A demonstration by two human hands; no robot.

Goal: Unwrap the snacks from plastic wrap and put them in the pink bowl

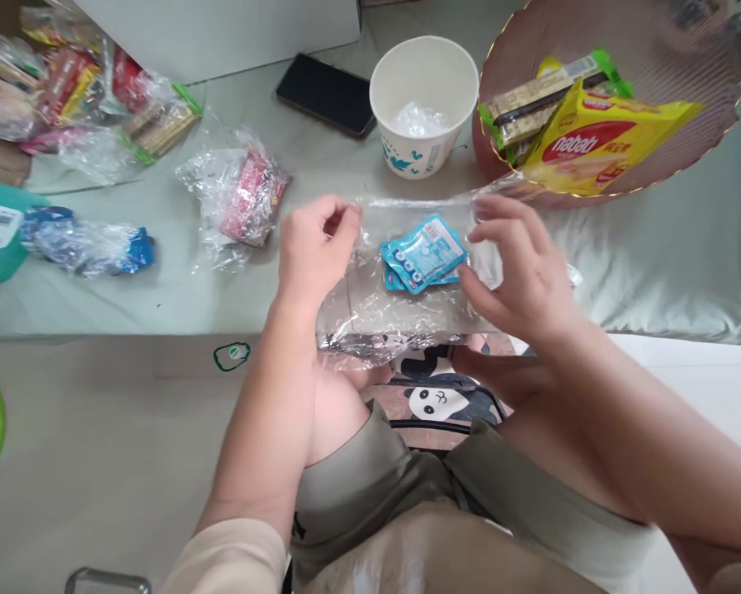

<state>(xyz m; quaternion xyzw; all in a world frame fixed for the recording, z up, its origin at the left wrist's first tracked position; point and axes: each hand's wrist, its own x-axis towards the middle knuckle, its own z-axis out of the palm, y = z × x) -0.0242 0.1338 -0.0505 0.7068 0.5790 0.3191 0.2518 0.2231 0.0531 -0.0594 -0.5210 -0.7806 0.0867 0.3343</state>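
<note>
A clear plastic bag [401, 309] lies at the near edge of the table, and both my hands hold it. My left hand [313, 247] pinches the bag's upper left corner with fingers closed. My right hand [519, 268] grips the bag's right side, fingers curled on the film. Inside the bag lie two or three small blue sachets [423, 254], between my hands.
A white paper cup [424, 103] with crumpled film stands behind the bag. A pink dish [673, 107] at the right holds a yellow wafer pack [599, 144] and green-wrapped bars. A black phone [327, 93] lies behind. Bagged snacks [247, 198] are scattered at the left.
</note>
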